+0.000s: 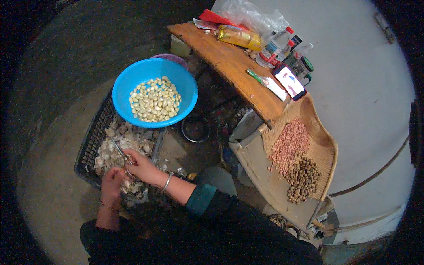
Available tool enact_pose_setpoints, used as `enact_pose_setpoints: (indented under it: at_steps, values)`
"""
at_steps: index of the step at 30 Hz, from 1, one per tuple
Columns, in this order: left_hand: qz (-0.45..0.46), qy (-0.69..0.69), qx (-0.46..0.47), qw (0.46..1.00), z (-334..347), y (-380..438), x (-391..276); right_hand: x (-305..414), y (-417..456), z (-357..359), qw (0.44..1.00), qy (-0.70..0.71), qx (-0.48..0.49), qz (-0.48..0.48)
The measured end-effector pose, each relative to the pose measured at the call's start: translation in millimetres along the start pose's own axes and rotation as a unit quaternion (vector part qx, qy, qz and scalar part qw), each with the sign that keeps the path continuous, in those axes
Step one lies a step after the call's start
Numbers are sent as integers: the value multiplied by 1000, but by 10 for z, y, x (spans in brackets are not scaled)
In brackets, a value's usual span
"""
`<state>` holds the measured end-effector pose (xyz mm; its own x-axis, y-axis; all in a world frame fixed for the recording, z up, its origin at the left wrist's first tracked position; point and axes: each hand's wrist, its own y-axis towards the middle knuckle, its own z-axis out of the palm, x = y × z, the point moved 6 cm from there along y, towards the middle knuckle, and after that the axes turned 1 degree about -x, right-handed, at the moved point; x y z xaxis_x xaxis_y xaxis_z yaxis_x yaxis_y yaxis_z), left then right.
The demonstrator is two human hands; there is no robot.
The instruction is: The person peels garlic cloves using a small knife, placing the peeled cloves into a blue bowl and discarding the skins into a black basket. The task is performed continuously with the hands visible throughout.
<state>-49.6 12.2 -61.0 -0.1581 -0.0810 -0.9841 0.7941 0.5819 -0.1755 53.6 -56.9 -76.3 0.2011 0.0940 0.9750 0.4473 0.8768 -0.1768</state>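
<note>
My right hand, with a silver bangle at its wrist, is closed around a slim metal tool, perhaps scissors or a knife. Its thin end points up and left. Against it, my left hand has its fingers bent together; blur hides what they pinch, if anything. Beneath both hands is a black plastic crate of whitish garlic bulbs and papery skins. A blue plastic basin rests over the crate's far end, holding many pale peeled garlic cloves.
On the right, a woven winnowing basket bears pink kernels and brown nuts or seeds. A wooden table carries plastic bottles, a lit phone, a yellow packet and plastic bags. A round dark container stands below.
</note>
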Motion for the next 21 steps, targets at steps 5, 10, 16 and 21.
enact_pose_setpoints:
  at_steps: [5,10,16,21]
  values:
    - [51,125,25,991,4,-23,-163,46,-30,-39,999,-41,5,0]
    - [77,138,43,986,37,-42,-45,162,-55,21,990,-115,15,-83]
    - [-88,-72,89,990,58,-123,44,284,-138,115,996,71,45,-1]
    - [-175,-358,105,911,239,-248,-48,275,-127,150,986,138,87,-24]
